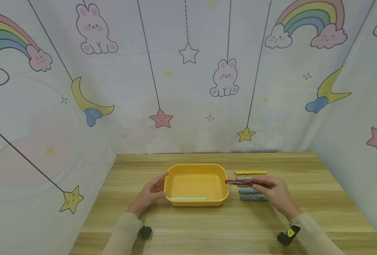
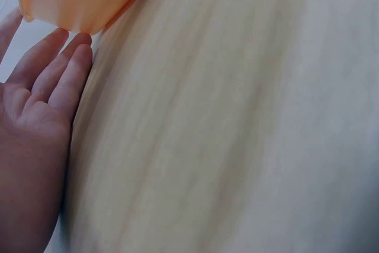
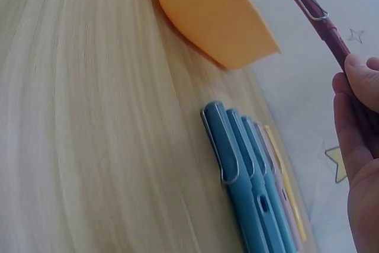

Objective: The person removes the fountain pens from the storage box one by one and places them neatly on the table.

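A dark red capped pen (image 1: 239,182) with a metal clip is pinched between the thumb and fingers of my right hand (image 1: 273,189). It is held over the row of pens, its cap end close to the tray's right rim. At the left side of the yellow tray (image 1: 196,204), my left hand (image 1: 150,193) touches the wall with extended fingers (image 2: 71,81). Inside the tray, along its front wall, lies a pale green pen (image 1: 188,198).
Right of the tray several capped pens lie side by side: a yellow pen (image 1: 250,173), a pinkish pen (image 3: 278,176) and blue pens (image 3: 228,152). They rest on a wood-grain table (image 1: 201,230). A patterned cloth (image 1: 188,92) stands behind and at both sides.
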`<act>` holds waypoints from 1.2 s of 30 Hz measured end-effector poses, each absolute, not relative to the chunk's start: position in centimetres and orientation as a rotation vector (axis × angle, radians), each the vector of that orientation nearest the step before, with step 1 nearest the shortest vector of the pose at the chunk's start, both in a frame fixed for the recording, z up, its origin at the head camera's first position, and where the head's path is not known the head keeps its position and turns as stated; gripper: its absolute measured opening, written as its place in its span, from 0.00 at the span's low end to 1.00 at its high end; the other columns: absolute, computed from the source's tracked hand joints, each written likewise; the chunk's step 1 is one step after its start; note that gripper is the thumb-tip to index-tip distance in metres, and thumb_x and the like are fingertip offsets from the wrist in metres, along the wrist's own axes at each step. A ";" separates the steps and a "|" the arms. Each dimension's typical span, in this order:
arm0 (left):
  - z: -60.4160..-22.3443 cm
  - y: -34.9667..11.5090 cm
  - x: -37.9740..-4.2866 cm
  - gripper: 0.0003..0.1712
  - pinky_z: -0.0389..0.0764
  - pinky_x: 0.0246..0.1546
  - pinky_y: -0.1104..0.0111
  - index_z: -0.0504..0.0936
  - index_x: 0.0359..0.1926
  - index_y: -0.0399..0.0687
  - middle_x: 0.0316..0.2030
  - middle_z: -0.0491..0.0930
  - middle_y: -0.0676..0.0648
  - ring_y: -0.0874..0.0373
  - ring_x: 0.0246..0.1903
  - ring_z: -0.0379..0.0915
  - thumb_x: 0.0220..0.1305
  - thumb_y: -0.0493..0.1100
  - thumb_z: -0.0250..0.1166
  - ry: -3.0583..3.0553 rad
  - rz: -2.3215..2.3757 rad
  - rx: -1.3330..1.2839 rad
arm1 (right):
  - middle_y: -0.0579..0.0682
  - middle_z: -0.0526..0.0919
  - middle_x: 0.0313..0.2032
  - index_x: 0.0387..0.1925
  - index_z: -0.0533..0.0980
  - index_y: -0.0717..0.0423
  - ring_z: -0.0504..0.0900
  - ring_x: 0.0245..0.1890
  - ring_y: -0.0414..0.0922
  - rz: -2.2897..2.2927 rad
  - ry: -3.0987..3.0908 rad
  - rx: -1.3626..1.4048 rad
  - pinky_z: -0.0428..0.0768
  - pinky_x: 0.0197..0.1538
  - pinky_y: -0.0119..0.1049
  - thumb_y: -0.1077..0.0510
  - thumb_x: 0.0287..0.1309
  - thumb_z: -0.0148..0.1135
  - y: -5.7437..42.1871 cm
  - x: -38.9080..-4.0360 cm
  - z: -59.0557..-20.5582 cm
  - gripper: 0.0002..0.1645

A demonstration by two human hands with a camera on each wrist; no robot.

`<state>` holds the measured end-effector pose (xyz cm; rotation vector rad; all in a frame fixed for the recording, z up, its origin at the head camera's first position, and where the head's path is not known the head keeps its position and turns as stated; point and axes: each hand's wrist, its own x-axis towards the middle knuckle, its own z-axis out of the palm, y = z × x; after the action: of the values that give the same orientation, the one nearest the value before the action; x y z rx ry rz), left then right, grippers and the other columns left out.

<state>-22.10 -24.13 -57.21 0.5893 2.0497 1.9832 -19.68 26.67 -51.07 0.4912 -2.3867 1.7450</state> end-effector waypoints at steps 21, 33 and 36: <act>-57.2 -24.0 -22.0 0.46 0.71 0.68 0.73 0.56 0.83 0.48 0.81 0.55 0.36 0.37 0.78 0.53 0.71 0.30 0.67 2.050 1.984 0.583 | 0.56 0.92 0.41 0.46 0.88 0.66 0.90 0.37 0.36 1.507 -2.488 0.427 0.88 0.38 0.30 0.68 0.58 0.75 30.6 -16.7 -53.1 0.13; -57.0 -24.0 -22.0 0.46 0.71 0.68 0.73 0.56 0.83 0.47 0.81 0.55 0.36 0.37 0.78 0.54 0.71 0.29 0.66 2.041 1.985 0.580 | 0.55 0.92 0.41 0.43 0.89 0.60 0.89 0.39 0.34 1.417 -2.565 0.493 0.87 0.39 0.27 0.68 0.54 0.78 31.4 -16.1 -54.4 0.13; -57.0 -24.0 -22.0 0.46 0.71 0.68 0.74 0.56 0.83 0.47 0.80 0.56 0.36 0.36 0.78 0.54 0.71 0.30 0.66 2.047 1.987 0.583 | 0.54 0.92 0.40 0.42 0.90 0.58 0.88 0.40 0.32 1.367 -2.572 0.509 0.86 0.41 0.25 0.68 0.51 0.79 31.6 -16.1 -54.7 0.14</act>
<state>-21.96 -24.04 -56.98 0.5833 2.0467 1.9870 -16.06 31.55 -54.73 0.5088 -2.5720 1.3674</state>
